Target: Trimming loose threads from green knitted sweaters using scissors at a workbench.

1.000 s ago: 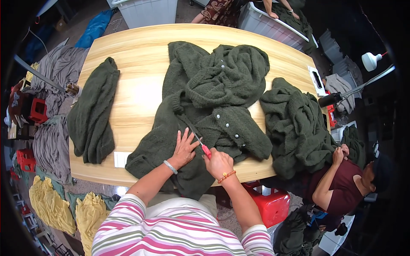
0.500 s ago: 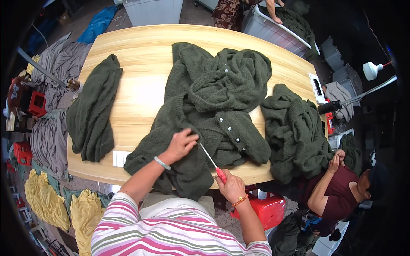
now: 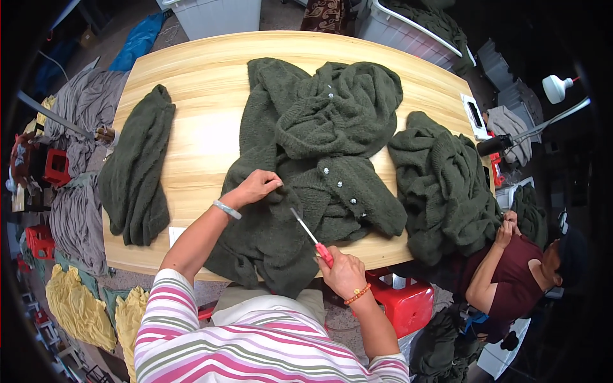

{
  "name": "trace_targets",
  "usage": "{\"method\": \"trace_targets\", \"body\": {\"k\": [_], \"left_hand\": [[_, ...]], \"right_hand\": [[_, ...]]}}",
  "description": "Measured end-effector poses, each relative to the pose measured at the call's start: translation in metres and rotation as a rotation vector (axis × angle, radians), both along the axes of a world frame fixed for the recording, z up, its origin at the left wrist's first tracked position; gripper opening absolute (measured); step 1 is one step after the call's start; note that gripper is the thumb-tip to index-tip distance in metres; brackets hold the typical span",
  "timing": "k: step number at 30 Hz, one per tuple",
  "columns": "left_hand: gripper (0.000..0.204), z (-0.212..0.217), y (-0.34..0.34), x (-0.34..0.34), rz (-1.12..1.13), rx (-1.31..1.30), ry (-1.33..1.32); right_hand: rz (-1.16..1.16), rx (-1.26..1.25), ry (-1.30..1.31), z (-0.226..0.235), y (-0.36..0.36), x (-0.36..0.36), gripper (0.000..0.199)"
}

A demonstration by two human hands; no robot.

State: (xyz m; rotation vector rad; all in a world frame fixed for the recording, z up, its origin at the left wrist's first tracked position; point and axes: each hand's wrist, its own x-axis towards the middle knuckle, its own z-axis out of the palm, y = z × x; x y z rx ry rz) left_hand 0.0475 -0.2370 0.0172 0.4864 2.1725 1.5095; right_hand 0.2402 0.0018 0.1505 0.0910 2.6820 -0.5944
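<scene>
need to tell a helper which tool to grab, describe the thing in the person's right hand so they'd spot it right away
Start at the wooden table and go to its near edge, where the buttoned dark green cardigan lies. There the right hand grips a thin tool: a red handle with a slim metal blade angled toward the left hand. It is the only red, rigid item among the soft green knits.

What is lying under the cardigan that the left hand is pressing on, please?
Under the cardigan the wooden table shows all around it. The left hand rests on top. Whatever lies beneath the knit's heaped folds is covered.
</scene>
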Motion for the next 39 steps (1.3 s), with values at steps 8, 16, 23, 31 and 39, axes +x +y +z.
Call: {"method": "trace_targets", "body": {"k": [8, 16, 23, 31, 39], "left_hand": [[0.017, -0.003, -0.013, 0.035, 0.242, 0.270, -0.587], [0.051, -0.024, -0.035, 0.063, 0.382, -0.073, 0.079], [0.041, -0.005, 0.016, 0.064, -0.080, -0.296, 0.406], [0.017, -0.036, 0.020, 0.076, 0.209, 0.115, -0.172], [0.024, -0.006, 0.036, 0.090, 0.218, 0.202, -0.466]], "right_hand": [[0.084, -0.046, -0.061, -0.002, -0.013, -0.003, 0.032], [-0.050, -0.089, -0.034, -0.007, 0.006, 0.002, 0.029], [-0.026, -0.003, -0.035, -0.004, 0.008, 0.022, 0.028], [-0.063, 0.043, -0.117, 0.005, 0.016, 0.034, 0.030], [-0.072, 0.028, -0.136, 0.005, 0.021, 0.033, 0.033]]}}
